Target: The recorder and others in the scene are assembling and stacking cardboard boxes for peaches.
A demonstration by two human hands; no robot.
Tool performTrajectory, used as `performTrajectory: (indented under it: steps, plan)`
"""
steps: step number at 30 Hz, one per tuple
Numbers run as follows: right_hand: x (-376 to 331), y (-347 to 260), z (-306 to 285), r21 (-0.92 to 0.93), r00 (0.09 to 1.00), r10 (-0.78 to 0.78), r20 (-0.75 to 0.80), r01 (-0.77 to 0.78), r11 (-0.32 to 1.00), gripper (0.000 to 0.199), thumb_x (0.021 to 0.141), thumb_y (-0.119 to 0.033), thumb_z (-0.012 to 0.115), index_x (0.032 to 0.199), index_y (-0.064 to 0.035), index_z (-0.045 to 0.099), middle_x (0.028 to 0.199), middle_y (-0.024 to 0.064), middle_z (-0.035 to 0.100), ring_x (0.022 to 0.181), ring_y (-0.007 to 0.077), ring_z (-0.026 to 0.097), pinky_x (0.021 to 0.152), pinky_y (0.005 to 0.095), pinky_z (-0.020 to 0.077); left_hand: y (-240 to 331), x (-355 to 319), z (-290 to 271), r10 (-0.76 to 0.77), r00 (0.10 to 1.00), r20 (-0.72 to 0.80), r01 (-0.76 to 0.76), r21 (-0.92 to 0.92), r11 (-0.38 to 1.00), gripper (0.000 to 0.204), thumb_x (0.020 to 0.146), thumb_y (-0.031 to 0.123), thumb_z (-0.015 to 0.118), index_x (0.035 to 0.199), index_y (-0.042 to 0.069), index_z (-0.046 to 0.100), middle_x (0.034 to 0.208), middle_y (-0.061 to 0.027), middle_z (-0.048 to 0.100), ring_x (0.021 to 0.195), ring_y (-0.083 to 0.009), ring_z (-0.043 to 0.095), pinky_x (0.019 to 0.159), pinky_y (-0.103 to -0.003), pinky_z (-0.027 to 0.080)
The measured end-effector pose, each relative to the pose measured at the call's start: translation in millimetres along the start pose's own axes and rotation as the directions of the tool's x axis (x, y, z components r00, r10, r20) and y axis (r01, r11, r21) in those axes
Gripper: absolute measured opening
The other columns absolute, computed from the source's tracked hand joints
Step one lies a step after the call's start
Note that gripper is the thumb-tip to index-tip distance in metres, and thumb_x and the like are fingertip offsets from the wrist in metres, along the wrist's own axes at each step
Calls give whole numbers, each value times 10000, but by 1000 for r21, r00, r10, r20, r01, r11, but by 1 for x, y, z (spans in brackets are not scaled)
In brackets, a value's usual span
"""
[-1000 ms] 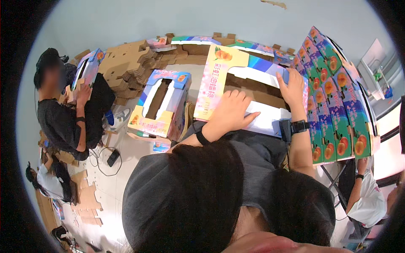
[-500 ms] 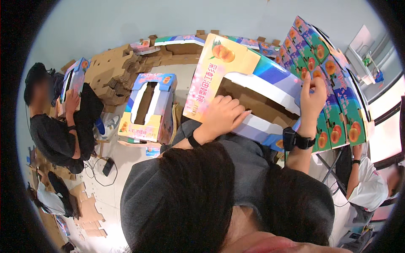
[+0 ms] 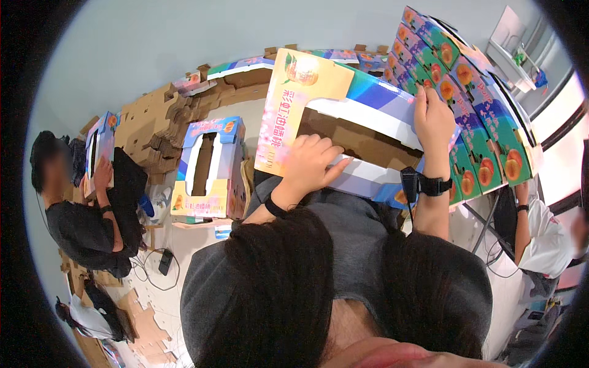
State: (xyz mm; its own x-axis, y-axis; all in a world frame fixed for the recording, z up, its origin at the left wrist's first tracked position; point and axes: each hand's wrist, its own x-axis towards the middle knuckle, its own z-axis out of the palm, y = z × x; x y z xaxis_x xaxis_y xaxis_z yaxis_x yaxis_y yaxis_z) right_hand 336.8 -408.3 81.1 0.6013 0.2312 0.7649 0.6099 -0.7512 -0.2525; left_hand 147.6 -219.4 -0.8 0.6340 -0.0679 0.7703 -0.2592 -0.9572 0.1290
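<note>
My left hand (image 3: 310, 165) lies flat on the near panel of the printed carton (image 3: 343, 116), fingers (image 3: 336, 167) spread and pressing, not closed on anything. My right hand (image 3: 432, 119) is farther off at the carton's right edge, fingers curled over that edge and gripping it; a black wristwatch (image 3: 429, 184) sits on that wrist. The carton is tilted in front of my chest, its long cut-out window showing bare brown corrugated board inside. Outside it is glossy printed card: a yellow end flap with a peach picture, then blue and white bands. Its edges are straight and sharply creased.

Room for moving is tight on the right: a stack of flat cartons (image 3: 472, 92), green and blue with peach prints, stands just beside my right hand. To the left an assembled carton (image 3: 208, 168) of the same kind sits on the floor (image 3: 202, 245), clear of my work. Beyond it lies a heap of brown cardboard offcuts (image 3: 159, 116). At far left a seated person (image 3: 80, 208) in dark clothes holds another carton (image 3: 98, 144).
</note>
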Motion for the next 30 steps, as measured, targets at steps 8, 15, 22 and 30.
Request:
performTrajectory:
  steps: [8,15,22,30]
  plan:
    - [3,6,10,17,981,-125,-150,129,991,446,918,-393,557,639,-75,702,589,130,620,566,322,579,574,418,395,0,2,1,0,1000,-4,0,-7,1000,224,800,323,674,857,107,674,761,-38,540,747,-234,522,716,-368,376]
    - [16,-8,-28,56,997,-53,65,49,997,602,784,-619,631,605,-47,684,583,133,617,623,298,625,595,376,489,3,0,4,5,1000,-19,-4,22,1000,195,756,301,724,802,121,664,722,-15,543,708,-212,520,671,-355,365]
    - [29,-10,-56,152,923,-200,327,158,976,677,855,-648,517,685,-21,708,659,145,656,683,293,656,661,382,494,3,-2,8,44,993,-109,-45,-10,999,208,739,282,736,733,105,628,684,-21,521,666,-210,513,633,-350,362]
    - [19,-11,-61,175,879,7,477,-104,979,719,883,-663,430,709,-25,712,629,154,639,673,322,651,672,386,493,1,-1,8,61,990,-131,-65,-24,998,170,708,265,747,726,122,656,655,-15,539,628,-218,511,612,-351,360]
